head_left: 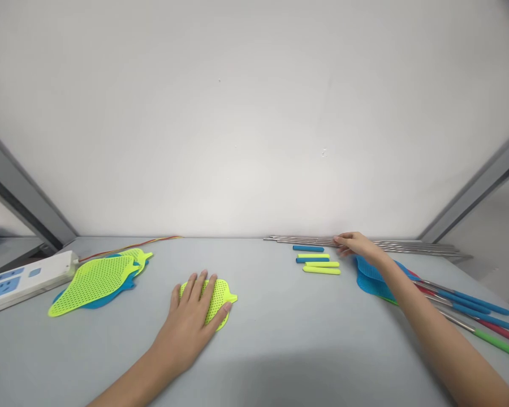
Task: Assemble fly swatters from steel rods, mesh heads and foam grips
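Note:
My left hand [189,322] lies flat with its fingers spread on a yellow-green fly swatter head [221,297], pressing it to the table. Its short neck points right, and my fingers cover much of the mesh. Farther right, at the foot of the wall, my right hand [357,245] has its fingers bent at a bundle of thin metal rods [301,240]. The fingertips close on a rod there; how many rods they hold is hard to see. Just left of that hand are several blue and yellow-green handle sleeves [321,271].
More yellow-green and blue swatter heads [97,282] are stacked at the left, beside a white power strip [29,282] with a thin red and yellow cord [131,246]. Whole fly swatters [483,322] with coloured handles lie at the right, partly behind my right forearm. A white wall [254,141] bounds the table.

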Demonstrator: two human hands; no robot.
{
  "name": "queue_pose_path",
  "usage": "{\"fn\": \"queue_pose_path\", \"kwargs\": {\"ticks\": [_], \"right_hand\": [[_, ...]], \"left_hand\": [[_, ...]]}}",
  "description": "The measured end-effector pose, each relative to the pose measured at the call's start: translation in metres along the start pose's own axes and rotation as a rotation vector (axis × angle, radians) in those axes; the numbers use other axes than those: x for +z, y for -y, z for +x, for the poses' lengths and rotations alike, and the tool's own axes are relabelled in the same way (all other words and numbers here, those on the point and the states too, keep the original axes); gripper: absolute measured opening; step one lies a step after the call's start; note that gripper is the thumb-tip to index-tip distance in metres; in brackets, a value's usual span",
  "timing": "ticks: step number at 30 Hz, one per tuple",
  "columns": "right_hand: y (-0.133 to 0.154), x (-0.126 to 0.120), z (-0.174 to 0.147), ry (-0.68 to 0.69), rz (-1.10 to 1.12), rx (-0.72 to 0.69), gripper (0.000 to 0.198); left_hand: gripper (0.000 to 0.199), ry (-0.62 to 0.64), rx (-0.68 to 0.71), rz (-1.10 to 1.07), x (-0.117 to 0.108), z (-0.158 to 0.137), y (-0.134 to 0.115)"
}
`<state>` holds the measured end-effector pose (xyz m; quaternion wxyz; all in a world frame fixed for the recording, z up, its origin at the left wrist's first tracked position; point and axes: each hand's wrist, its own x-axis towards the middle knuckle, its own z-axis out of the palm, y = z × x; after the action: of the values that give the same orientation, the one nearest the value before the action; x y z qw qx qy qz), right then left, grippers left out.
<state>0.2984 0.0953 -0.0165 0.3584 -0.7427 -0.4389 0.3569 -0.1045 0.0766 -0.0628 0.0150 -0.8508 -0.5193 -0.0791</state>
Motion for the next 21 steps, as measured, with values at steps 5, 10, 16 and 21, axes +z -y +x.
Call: {"fn": "queue_pose_path", "kwargs": {"ticks": [5,10,16,21], "right_hand": [[-0.013,0.006,0.005,0.013,0.06,0.074,0.013],[-0.017,0.005,0.009,-0.007,0.107,0.07,0.012],[-0.022,0.004,0.011,0.013,0.12,0.076,0.012],[-0.028,0.004,0.013,0.057,0.097,0.056,0.013]], "left_hand": [[0.062,-0.006,0.003,0.002,0.001,0.0,0.0],[0.062,-0.004,0.003,-0.006,0.001,0.001,0.001],[0.062,-0.019,0.007,-0.013,0.002,0.001,0.001],[0.062,-0.009,0.008,-0.014,0.003,0.0,0.001]]}}
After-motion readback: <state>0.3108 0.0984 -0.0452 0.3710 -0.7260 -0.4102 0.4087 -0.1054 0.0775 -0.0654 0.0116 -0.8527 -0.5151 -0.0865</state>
